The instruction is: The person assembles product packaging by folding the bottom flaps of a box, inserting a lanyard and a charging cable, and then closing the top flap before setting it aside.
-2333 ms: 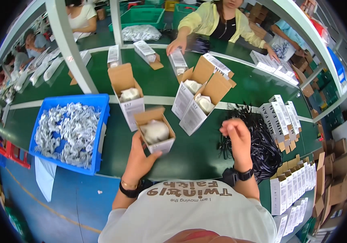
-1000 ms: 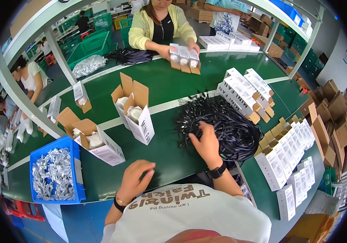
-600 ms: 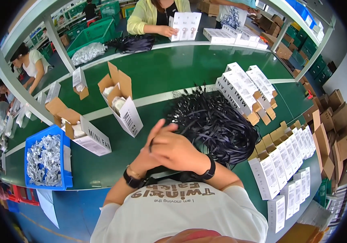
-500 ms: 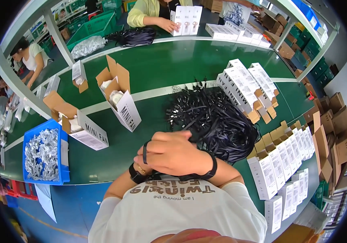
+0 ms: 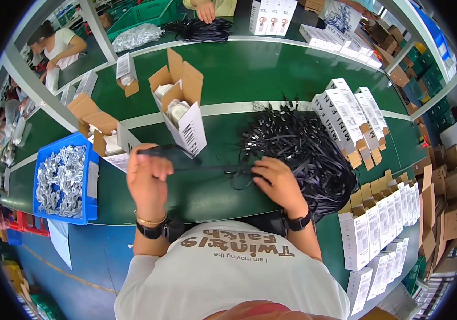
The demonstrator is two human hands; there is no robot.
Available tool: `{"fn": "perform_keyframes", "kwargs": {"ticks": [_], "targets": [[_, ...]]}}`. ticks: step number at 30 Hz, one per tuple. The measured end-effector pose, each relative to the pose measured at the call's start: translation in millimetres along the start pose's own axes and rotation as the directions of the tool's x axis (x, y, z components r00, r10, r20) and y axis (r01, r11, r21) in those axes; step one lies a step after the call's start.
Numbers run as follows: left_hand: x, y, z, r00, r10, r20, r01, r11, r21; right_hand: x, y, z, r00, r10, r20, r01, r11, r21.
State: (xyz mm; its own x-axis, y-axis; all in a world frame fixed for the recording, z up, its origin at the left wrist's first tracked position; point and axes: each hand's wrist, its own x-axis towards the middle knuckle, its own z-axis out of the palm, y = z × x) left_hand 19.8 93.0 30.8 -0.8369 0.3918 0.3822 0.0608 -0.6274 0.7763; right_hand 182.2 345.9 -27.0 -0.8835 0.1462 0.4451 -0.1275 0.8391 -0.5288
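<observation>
**black strap (image 5: 212, 168), single, stretched out**

position: the strap is spanning the gap between both hands, above the tabletop (image 5: 223, 202), near its front edge.

left hand (image 5: 148, 178): raised; fingers are curling around a dark, blurred length of strap, the exact hold not telling clearly.

right hand (image 5: 280, 184): thumb and fingertips are apparently pinching another part, just beside the heap of black straps (image 5: 303, 154); a small slack loop is hanging near the fingertips.

handling, by judgement: light, limp, soft, hardly fragile; looking smooth, so possibly slipping, and likely tangling with its neighbours. the flat lengths toward either end are offering the surest hold.

surface: green, smooth, faintly glossy, a pale strip running along it. the heap is sprawling to the right. at left, a blue bin (image 5: 91, 210) is holding bundled grey-white cords (image 5: 58, 181). beyond the left hand, open cartons (image 5: 188, 136) are standing in two groups, showing white contents. at right, white boxes (image 5: 369, 240) are standing in rows; stacked boxes (image 5: 340, 117) are lying just past the heap.

room: blue floor (image 5: 90, 250) is showing at lower left; brown cartons (image 5: 452, 197) are crowding the right. farther off, a yellow-sleeved co-worker (image 5: 225, 6) is sitting or standing behind a second strap heap (image 5: 201, 32); a green crate (image 5: 143, 16) is resting nearby.
</observation>
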Motion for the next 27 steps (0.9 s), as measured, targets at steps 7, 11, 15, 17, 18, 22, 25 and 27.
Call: {"fn": "perform_keyframes", "kwargs": {"ticks": [7, 11, 15, 17, 18, 22, 25, 27], "targets": [[-28, 13, 1, 0.996, 0.008, -0.086, 0.034, 0.877, 0.479, 13, -6, -9, 0.98, 0.079, -0.185, -0.11, 0.979, -0.169], [-30, -15, 22, 0.975, -0.074, 0.211, -0.131, 0.58, 0.804, 37, -80, -20, 1.0, 0.009, 0.016, -0.013, 0.951, 0.309], [-30, -22, 31, 0.881, -0.061, 0.469, -0.344, 0.598, 0.724, 40, -100, 6, 0.975, 0.094, 0.203, -0.187, 0.838, 0.513], [-29, -19, 22, 0.849, -0.092, 0.52, -0.393, 0.549, 0.738, 32, -89, 14, 0.947, 0.055, 0.316, -0.22, 0.828, 0.516], [-28, -19, 18, 0.834, -0.109, 0.541, -0.415, 0.522, 0.745, 31, -86, 14, 0.927, 0.032, 0.373, -0.237, 0.822, 0.517], [-27, -21, 9, 0.784, -0.218, 0.581, -0.371, 0.586, 0.72, 24, -74, -7, 0.947, 0.193, 0.258, -0.319, 0.663, 0.677], [-27, -16, -1, 0.791, -0.315, 0.525, -0.228, 0.644, 0.73, 6, -61, -43, 0.905, 0.336, 0.261, -0.379, 0.359, 0.853], [-28, -13, -7, 0.788, -0.363, 0.498, -0.156, 0.664, 0.731, -1, -41, -48, 0.988, 0.153, -0.01, -0.012, 0.143, 0.99]]}}
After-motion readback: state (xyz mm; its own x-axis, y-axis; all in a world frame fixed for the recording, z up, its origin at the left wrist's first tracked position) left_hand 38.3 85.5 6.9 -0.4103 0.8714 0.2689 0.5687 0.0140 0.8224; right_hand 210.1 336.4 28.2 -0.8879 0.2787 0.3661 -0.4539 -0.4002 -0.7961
